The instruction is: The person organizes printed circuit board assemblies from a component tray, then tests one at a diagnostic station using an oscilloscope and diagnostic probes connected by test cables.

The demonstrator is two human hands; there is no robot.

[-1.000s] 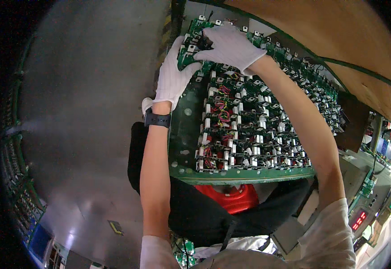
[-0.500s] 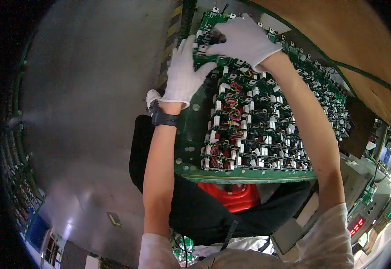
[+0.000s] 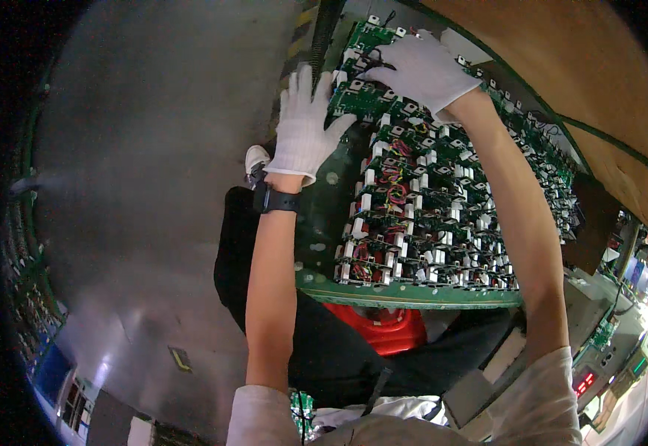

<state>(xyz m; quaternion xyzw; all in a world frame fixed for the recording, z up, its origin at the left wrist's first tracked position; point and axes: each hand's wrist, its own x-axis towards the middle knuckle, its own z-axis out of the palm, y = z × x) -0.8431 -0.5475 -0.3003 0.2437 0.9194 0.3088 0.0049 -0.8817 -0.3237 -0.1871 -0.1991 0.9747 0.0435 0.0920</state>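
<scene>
My L hand [image 3: 305, 134], gloved, has fingers spread wide w/ nothing in them; thumb tip's right by a green PCB [image 3: 361, 100], can't tell if touching. R hand [image 3: 422, 74], gloved too, is bent over the boards just past it; fingertips are lost among dark parts, so can't tell if it's gripping. The PCB sits at the far L of the packed group. Step in hand is prob. placing or adjusting boards there; next move'd call for a light edge hold, clear of the upright parts. Nearer me: rows of assembled boards [image 3: 446, 223] w/ white blocks [image 3: 366, 201] + pink/yellow wires [image 3: 397, 195], on a green table [image 3: 316, 234]. Beyond: red seat [image 3: 385, 342] below the table, grey floor [image 3: 153, 163] to L, brown panel [image 3: 599, 63] upper R, red-lit display [image 3: 584, 383] lower R.
</scene>
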